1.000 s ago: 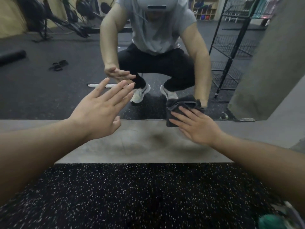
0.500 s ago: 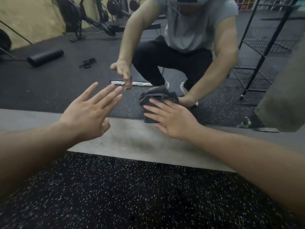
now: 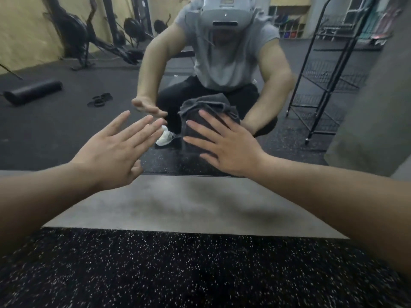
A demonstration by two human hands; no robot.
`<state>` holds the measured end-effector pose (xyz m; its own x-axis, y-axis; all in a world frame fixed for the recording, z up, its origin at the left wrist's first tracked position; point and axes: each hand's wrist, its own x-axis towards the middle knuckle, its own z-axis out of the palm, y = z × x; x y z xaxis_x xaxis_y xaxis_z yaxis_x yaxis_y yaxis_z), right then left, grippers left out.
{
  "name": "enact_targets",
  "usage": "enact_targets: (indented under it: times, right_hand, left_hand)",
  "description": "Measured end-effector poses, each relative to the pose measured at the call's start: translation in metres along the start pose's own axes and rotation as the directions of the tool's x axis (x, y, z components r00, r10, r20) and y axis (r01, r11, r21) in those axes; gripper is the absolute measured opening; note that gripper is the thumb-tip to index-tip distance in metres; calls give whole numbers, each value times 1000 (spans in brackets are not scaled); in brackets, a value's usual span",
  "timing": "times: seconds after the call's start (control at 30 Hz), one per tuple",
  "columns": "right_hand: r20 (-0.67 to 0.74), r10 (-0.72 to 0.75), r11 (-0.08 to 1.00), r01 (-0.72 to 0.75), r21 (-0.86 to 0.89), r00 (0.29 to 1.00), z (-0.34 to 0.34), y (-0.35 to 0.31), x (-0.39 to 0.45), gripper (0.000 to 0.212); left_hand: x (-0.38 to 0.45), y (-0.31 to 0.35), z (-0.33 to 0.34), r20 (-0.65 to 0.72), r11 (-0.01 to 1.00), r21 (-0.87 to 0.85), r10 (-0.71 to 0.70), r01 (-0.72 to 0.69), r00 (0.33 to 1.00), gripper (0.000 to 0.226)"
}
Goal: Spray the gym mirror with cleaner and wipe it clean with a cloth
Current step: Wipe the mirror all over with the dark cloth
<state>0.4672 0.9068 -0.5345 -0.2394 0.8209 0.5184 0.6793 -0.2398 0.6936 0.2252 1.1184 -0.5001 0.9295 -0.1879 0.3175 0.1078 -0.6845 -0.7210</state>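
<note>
The right hand (image 3: 231,147) lies flat with its fingers straight and spread, pressing a dark grey cloth (image 3: 200,121) against the mirror (image 3: 66,130). The cloth sits under the palm and fingers and bunches up in folds just above the fingertips, low on the glass and near its bottom edge. The left hand (image 3: 113,152) is held out beside it, well to the left of the cloth — fingers straight and close together, thumb tucked below, holding nothing; whether its fingertips touch the glass cannot be told.

Below both hands a grey concrete strip (image 3: 178,205) runs along the foot of the mirror, and nearer still lies black speckled rubber flooring (image 3: 178,274). In the glass beyond the hands a person squats in a grey shirt and dark trousers. To the left of the left hand the reflection shows a black foam roller (image 3: 33,91); to the right of the right hand, a black wire rack (image 3: 329,85).
</note>
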Motion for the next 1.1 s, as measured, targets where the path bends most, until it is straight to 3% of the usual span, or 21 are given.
enact_targets:
  times: [0.13,0.23,0.37,0.47,0.7,1.1]
  right_hand:
    - [32,31,999,-32,23,999,-6,-4,-3,51]
    - [-22,256,967,-256,4,966,-27,6,7,50]
    - [-110,645,759,-651,-24,756,-51,15,54,52]
    - [-60,777,626,-779,-22,626,-48,-5,78,56]
    - [102,890,448,-894,-4,445,-60,-33,93,60]
    - [-107,907,420,-894,158,407,-36,-35,100,54]
  left_hand:
    - [-11,-20,19,-93,998,-49,32,-36,995,82]
    - [-14,-39,27,-141,995,-83,47,-59,989,79]
    - [-18,-64,34,-171,989,-108,80,-100,982,78]
    - [-31,-78,36,-164,989,-93,95,-112,982,78]
    - [-46,-122,39,-267,963,-186,144,-198,953,76]
    - [-33,-127,43,-169,992,-64,94,-106,981,82]
